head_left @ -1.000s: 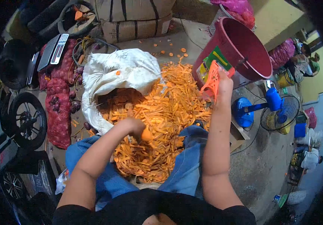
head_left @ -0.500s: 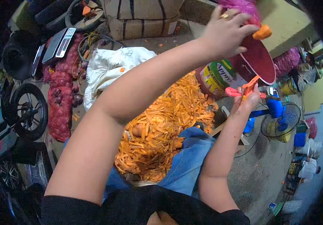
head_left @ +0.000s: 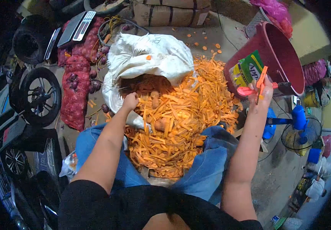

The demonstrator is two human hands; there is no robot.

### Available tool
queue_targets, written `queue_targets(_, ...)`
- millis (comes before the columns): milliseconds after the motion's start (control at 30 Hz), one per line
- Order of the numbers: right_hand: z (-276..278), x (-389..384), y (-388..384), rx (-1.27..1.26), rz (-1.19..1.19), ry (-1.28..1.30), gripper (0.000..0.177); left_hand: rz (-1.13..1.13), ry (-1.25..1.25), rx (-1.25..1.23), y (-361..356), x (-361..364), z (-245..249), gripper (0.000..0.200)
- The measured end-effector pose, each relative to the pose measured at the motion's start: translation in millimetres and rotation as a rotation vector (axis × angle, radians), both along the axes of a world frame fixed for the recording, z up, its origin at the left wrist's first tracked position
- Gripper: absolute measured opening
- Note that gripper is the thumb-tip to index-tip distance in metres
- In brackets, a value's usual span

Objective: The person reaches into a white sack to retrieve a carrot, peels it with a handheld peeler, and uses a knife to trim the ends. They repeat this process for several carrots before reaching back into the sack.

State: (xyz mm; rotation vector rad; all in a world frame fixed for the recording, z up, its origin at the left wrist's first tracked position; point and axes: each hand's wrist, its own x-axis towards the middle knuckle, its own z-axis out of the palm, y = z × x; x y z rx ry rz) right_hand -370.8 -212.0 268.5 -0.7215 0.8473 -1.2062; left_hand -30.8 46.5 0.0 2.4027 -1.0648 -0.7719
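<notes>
My left hand (head_left: 131, 101) is closed at the mouth of a white woven sack (head_left: 150, 57), beside carrots and orange peelings; what its fingers hold, if anything, is hidden. Between my knees and around the sack lies a large heap of orange peelings (head_left: 173, 142), with whole carrots (head_left: 156, 100) partly showing. Raised at the right, my right hand (head_left: 264, 92) grips a peeler (head_left: 246, 91) with a pink-red handle and an orange end pointing up. Just behind that hand leans a dark red bucket (head_left: 267, 46) with a green and yellow label.
Red net bags of onions (head_left: 74, 92) lie at the left, with a scale (head_left: 77, 28) above them. A motorcycle wheel (head_left: 39, 97) stands further left. At the back are bound sacks (head_left: 169, 14). A fan (head_left: 301, 130) stands at the right.
My left hand has come down from above the bucket to the sack's mouth; the orange piece it held is no longer visible. My right hand still holds the peeler. The view has shifted.
</notes>
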Motion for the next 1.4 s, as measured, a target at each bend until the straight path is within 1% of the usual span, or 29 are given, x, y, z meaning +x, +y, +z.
queue_targets(67,-3,10,2,0.008,0.043,0.050,0.015,-0.036,0.003,0.000,-2,12,-17,0.024)
queue_targets(133,-3,25,7,0.014,0.012,0.091,0.015,-0.001,-0.181,-0.143,-21,35,-21,0.027)
queue_targets(200,-5,37,10,0.009,-0.020,0.136,0.015,-0.026,-0.100,0.086,-43,57,-10,0.032)
queue_targets(233,-7,42,10,0.028,0.003,0.152,0.016,-0.023,-0.094,0.086,-57,78,-21,0.032)
queue_targets(300,-9,50,12,0.047,0.022,0.177,0.020,-0.121,-0.014,-0.087,-85,134,-57,0.036)
queue_targets(333,-10,55,15,0.072,0.023,0.247,0.020,-0.172,0.028,-0.173,-91,145,-70,0.038)
queue_targets(400,-11,62,16,0.107,0.019,0.329,0.020,0.163,0.282,-0.523,-124,86,62,0.037)
queue_targets(467,-15,68,18,0.103,0.162,0.237,0.019,0.360,0.580,-0.424,-144,95,92,0.038)
queue_targets(533,-29,69,10,0.075,0.146,0.268,0.019,0.239,0.502,-0.387,-154,102,100,0.034)
queue_targets(600,-37,71,9,0.041,0.135,0.295,0.018,-0.076,0.409,-0.599,-173,157,37,0.034)
queue_targets(633,-35,73,10,0.048,0.123,0.330,0.018,-0.041,0.184,-0.444,-151,123,103,0.033)
queue_targets(667,-33,74,11,0.052,0.110,0.364,0.017,-0.080,0.047,-0.428,-153,130,102,0.032)
queue_targets(733,-35,73,7,0.044,0.125,0.317,0.017,-0.222,-0.174,-0.451,-159,139,102,0.030)
queue_targets(767,-35,72,5,0.050,0.159,0.325,0.017,-0.344,-0.346,-0.399,-166,157,91,0.029)
queue_targets(800,-36,72,5,0.054,0.194,0.334,0.018,-0.347,-0.339,-0.394,-165,153,93,0.029)
queue_targets(867,-38,76,9,0.045,0.164,0.361,0.017,-0.244,-0.324,-0.306,-164,146,101,0.033)
queue_targets(900,-36,80,13,0.054,0.175,0.365,0.016,-0.224,-0.372,-0.296,-154,126,114,0.027)
queue_targets(933,-35,83,16,0.062,0.187,0.370,0.015,-0.230,-0.519,-0.482,-149,125,97,0.027)
queue_targets(1000,-37,85,17,0.050,0.194,0.362,0.014,-0.135,-0.439,-0.333,-146,122,67,0.027)
queue_targets(1033,-38,86,18,0.038,0.199,0.353,0.013,-0.127,-0.292,-0.076,-147,140,26,0.030)
queue_targets(1100,-41,87,19,0.042,0.185,0.350,0.012,-0.556,-0.255,0.391,-138,156,-49,0.027)
queue_targets(1133,-43,87,19,0.041,0.171,0.345,0.011,-0.555,-0.252,0.386,-132,151,-101,0.027)
queue_targets(1167,-46,88,19,0.038,0.169,0.349,0.011,-0.319,0.031,0.195,-126,143,-156,0.030)
queue_targets(1200,-49,88,19,0.008,0.137,0.397,0.012,-0.080,0.313,0.003,-125,139,-185,0.035)
queue_targets(1267,-51,89,19,-0.023,0.101,0.462,0.012,-0.182,-0.311,0.108,-121,138,-159,0.038)
queue_targets(1300,-49,91,20,-0.062,0.091,0.497,0.014,-0.186,-0.299,0.106,-122,137,-135,0.038)
queue_targets(1333,-49,91,21,-0.100,0.083,0.531,0.015,-0.054,-0.244,0.106,-122,138,-108,0.039)
queue_targets(1367,-50,89,21,-0.098,0.097,0.536,0.018,0.079,-0.191,0.108,-124,139,-94,0.040)
queue_targets(1400,-48,89,23,-0.095,0.095,0.544,0.018,0.075,-0.183,0.109,-130,140,-97,0.040)
